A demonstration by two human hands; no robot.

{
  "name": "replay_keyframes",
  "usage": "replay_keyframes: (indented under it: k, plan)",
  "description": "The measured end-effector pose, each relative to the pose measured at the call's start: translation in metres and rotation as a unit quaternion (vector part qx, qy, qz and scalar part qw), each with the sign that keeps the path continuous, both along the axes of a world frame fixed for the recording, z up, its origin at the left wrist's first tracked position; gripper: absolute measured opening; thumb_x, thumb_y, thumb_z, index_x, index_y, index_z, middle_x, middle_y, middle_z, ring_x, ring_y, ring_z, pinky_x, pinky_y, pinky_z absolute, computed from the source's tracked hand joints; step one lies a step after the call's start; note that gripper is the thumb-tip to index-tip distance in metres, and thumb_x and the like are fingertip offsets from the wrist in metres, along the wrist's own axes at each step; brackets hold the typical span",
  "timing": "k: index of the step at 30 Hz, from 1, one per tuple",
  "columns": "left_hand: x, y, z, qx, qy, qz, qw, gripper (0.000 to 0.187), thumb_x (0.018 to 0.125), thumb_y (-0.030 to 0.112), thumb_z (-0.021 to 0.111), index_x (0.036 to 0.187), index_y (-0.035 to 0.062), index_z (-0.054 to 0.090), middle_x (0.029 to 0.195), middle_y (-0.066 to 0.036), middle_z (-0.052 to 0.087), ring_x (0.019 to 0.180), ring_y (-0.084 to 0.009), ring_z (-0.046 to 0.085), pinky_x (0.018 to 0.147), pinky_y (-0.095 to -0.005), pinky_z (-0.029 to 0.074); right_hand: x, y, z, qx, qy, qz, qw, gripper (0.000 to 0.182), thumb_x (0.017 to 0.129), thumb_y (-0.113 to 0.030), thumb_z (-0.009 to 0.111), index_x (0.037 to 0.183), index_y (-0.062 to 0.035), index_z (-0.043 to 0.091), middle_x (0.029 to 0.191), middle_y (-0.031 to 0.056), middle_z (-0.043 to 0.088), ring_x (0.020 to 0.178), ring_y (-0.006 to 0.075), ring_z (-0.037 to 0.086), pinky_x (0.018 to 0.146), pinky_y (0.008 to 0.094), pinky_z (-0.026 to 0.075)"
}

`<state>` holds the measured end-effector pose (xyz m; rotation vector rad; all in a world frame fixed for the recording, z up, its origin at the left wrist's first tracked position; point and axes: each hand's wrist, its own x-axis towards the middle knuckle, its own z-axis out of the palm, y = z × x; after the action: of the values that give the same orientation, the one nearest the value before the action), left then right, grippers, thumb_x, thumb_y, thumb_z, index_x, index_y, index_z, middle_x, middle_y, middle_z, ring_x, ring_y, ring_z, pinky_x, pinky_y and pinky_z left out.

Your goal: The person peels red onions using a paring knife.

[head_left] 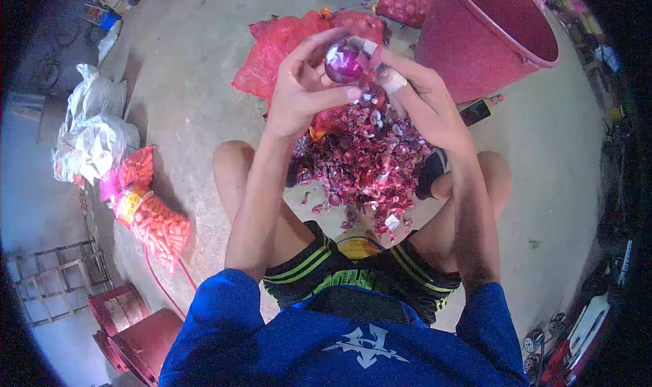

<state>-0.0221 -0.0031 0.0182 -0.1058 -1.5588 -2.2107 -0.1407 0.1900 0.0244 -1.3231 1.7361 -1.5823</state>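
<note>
A shiny peeled-looking red onion (344,62) sits in my left hand (305,81), the fingers curled around it from the left. Against its right side is my right hand (424,98), fingers closed and partly blurred. A pinkish flap of onion skin (375,59) shows at those fingertips. White wrapping covers part of the right thumb or finger. Below both hands, a heap of loose red onion skins (367,159) is spread on the floor between my legs.
Red mesh sacks (261,64) lie beyond the heap, and a large red tub (462,40) stands at the upper right. A phone (475,112) is near the tub. White sacks (95,139) and a bag of carrots (159,227) are on the left, above red containers (146,343).
</note>
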Motion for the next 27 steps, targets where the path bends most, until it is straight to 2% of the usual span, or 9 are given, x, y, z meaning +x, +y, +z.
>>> replay_keyframes:
  k: [4, 6, 7, 8, 10, 11, 15, 20, 27]
  plan:
    - [-0.005, 0.008, -0.004, 0.026, -0.035, 0.051, 0.998, 0.077, 0.072, -0.013, 0.084, 0.141, -0.0039, 0.052, 0.136, -0.016, 0.060, 0.120, -0.0215, 0.064, 0.102, -0.0368, 0.057, 0.002, -0.006, 0.000, -0.015, -0.032, -0.035, 0.999, 0.047, 0.106, -0.016, 0.055, 0.150, 0.0014, 0.049, 0.117, 0.0112, 0.071, 0.105, 0.0166, 0.067, 0.092, 0.0329, 0.053]
    - [-0.004, 0.007, -0.003, 0.017, -0.020, 0.043, 0.999, 0.078, 0.071, -0.013, 0.084, 0.141, -0.0039, 0.052, 0.135, -0.016, 0.061, 0.120, -0.0215, 0.064, 0.102, -0.0366, 0.057, -0.011, -0.008, -0.004, -0.019, -0.135, -0.083, 0.987, 0.048, 0.108, -0.018, 0.052, 0.152, -0.0001, 0.047, 0.094, 0.0035, 0.069, 0.084, 0.0154, 0.065, 0.078, 0.0352, 0.054]
    - [-0.004, 0.007, -0.003, 0.008, -0.005, 0.035, 0.999, 0.078, 0.071, -0.013, 0.084, 0.142, -0.0040, 0.052, 0.135, -0.015, 0.061, 0.119, -0.0215, 0.064, 0.101, -0.0365, 0.057, -0.011, -0.008, 0.003, -0.003, -0.158, -0.125, 0.979, 0.052, 0.108, -0.025, 0.052, 0.154, -0.0022, 0.046, 0.079, 0.0001, 0.061, 0.069, 0.0153, 0.060, 0.068, 0.0353, 0.051]
    - [-0.005, 0.008, -0.003, 0.009, -0.005, 0.035, 0.999, 0.078, 0.071, -0.013, 0.084, 0.142, -0.0040, 0.052, 0.135, -0.015, 0.061, 0.119, -0.0215, 0.064, 0.101, -0.0365, 0.057, -0.014, -0.005, 0.000, -0.003, -0.158, -0.126, 0.979, 0.052, 0.108, -0.025, 0.052, 0.154, -0.0022, 0.046, 0.079, 0.0001, 0.061, 0.069, 0.0153, 0.060, 0.068, 0.0353, 0.051]
    - [-0.003, 0.010, 0.001, 0.040, 0.011, 0.038, 0.998, 0.077, 0.072, -0.011, 0.084, 0.141, -0.0042, 0.052, 0.134, -0.016, 0.063, 0.119, -0.0213, 0.064, 0.100, -0.0359, 0.057, -0.019, 0.003, -0.004, 0.203, -0.001, -0.154, 0.967, 0.057, 0.107, -0.035, 0.053, 0.154, -0.0032, 0.046, 0.077, 0.0074, 0.062, 0.067, 0.0154, 0.061, 0.070, 0.0356, 0.052]
    - [-0.003, 0.009, 0.001, 0.039, 0.010, 0.038, 0.998, 0.077, 0.072, -0.011, 0.084, 0.141, -0.0042, 0.052, 0.134, -0.016, 0.063, 0.119, -0.0213, 0.064, 0.100, -0.0359, 0.057, -0.017, 0.006, -0.006, 0.224, 0.055, -0.160, 0.960, 0.061, 0.105, -0.040, 0.054, 0.153, -0.0031, 0.046, 0.074, 0.0133, 0.062, 0.064, 0.0170, 0.061, 0.072, 0.0371, 0.053]
    - [0.001, 0.002, 0.000, 0.041, -0.012, 0.059, 0.997, 0.072, 0.075, -0.007, 0.083, 0.140, -0.0047, 0.054, 0.131, -0.016, 0.066, 0.117, -0.0212, 0.066, 0.100, -0.0356, 0.057, -0.009, 0.009, 0.011, 0.173, 0.109, -0.119, 0.972, 0.059, 0.104, -0.035, 0.056, 0.154, -0.0046, 0.045, 0.076, 0.0168, 0.064, 0.065, 0.0211, 0.064, 0.074, 0.0397, 0.053]
    - [0.002, -0.002, -0.003, 0.062, -0.025, 0.060, 0.996, 0.065, 0.080, -0.002, 0.082, 0.139, -0.0058, 0.055, 0.127, -0.015, 0.068, 0.114, -0.0205, 0.068, 0.101, -0.0355, 0.056, 0.000, 0.002, 0.016, -0.017, 0.145, -0.050, 0.988, 0.053, 0.102, -0.020, 0.060, 0.153, -0.0091, 0.048, 0.096, 0.0235, 0.072, 0.067, 0.0301, 0.066, 0.072, 0.0395, 0.052]
    - [0.007, -0.008, -0.009, 0.110, -0.054, -0.004, 0.992, 0.055, 0.085, 0.008, 0.079, 0.136, -0.0048, 0.060, 0.122, -0.014, 0.071, 0.112, -0.0202, 0.069, 0.102, -0.0354, 0.054, 0.004, -0.004, 0.012, -0.054, 0.201, -0.053, 0.977, 0.051, 0.101, -0.019, 0.060, 0.151, -0.0113, 0.052, 0.109, 0.0209, 0.072, 0.075, 0.0398, 0.066, 0.072, 0.0394, 0.053]
